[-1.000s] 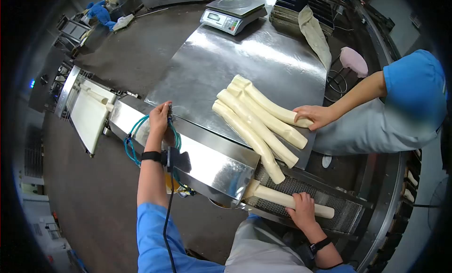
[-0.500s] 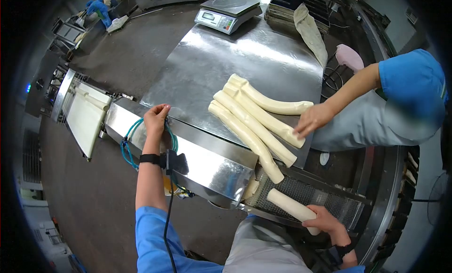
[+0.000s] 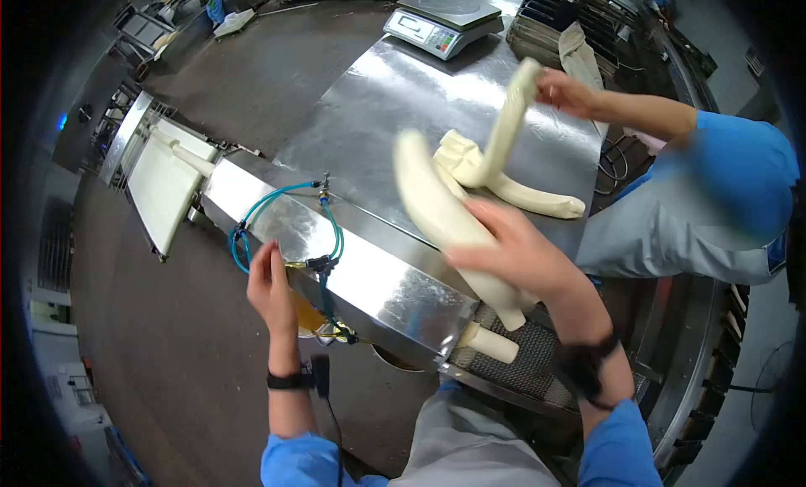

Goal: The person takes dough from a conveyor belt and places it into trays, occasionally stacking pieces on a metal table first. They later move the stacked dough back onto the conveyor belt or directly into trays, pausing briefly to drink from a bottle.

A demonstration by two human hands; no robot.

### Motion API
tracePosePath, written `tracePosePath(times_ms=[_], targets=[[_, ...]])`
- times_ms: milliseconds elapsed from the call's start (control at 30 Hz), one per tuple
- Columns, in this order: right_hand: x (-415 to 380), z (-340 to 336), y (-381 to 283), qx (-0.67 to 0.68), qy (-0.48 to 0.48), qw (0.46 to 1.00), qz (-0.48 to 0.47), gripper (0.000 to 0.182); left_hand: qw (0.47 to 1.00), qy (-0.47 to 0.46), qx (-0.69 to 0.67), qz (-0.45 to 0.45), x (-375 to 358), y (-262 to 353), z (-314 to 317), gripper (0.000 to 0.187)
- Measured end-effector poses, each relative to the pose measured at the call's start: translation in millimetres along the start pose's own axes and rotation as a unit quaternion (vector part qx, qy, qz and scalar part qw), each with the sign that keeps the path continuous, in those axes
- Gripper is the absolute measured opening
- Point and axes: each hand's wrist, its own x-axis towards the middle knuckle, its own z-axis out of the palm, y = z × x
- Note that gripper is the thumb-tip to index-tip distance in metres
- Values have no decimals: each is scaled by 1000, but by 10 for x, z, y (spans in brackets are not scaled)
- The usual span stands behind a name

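Note:
My right hand (image 3: 520, 248) is wrapped round a thick pale dough roll (image 3: 432, 189), raised and tilted above the near edge of the metal table (image 3: 361, 109). My left hand (image 3: 270, 290) is beside the steel housing (image 3: 336, 260), its fingers close together; whether anything is between them is too small to tell. A short dough piece (image 3: 493, 344) sticks out of the housing onto the mesh belt (image 3: 537, 365). Across the table, a co-worker's hand (image 3: 562, 92) holds up one end of a long dough strip (image 3: 510, 122). Another dough strip (image 3: 537, 196) lies on the table.
A scale (image 3: 441, 25) stands at the table's far end beside stacked dark trays (image 3: 558, 21) with a cloth (image 3: 579, 54). Blue-green tubing (image 3: 277, 189) loops over the housing. A white belt (image 3: 172, 189) is at the left. The co-worker's blue sleeve (image 3: 739, 151) is at the right.
My right hand has risen from the mesh belt to the table's edge, now holding a roll there. My left hand has moved down, off the tubing. The co-worker's hand has lifted a strip's end.

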Motion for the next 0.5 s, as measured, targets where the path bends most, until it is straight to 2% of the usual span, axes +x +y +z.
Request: tracePosePath(times_ms=[33, 100, 167, 200, 267, 300, 367, 433, 500], targets=[[360, 61, 130, 1, -16, 1000, 13, 51, 1000, 0, 1, -13, -214, -19, -153, 22], [1038, 255, 526, -34, 22, 999, -31, 48, 997, 26, 58, -46, -630, -48, -436, 21], [1579, 377, 922, -221, 31, 975, 19, 46, 991, 41, 75, -102, -1058, -339, -816, 21], [1771, 443, 1219, -224, 29, 974, 19, 46, 985, 53, 86, -137, -1263, -428, -982, 21], [2090, 593, 1688, -396, -21, 912, -104, 47, 972, 74, 112, -191, -1691, -651, -1373, 22], [2165, 668, 1738, -396, -25, 912, -104, 47, 966, 82, 126, -209, -1902, -774, -1564, 22], [2284, 833, 1844, -381, 100, 899, -189, 48, 955, 107, 137, -239, -2274, -854, -1834, 21], [2314, 816, 1798, -382, 93, 900, -186, 48, 943, 130, 149, -269, -2649, -925, -2090, 21], [2255, 744, 1720, -400, 65, 912, -66, 48, 932, 149, 160, -291, -2931, -1063, -2263, 20]])
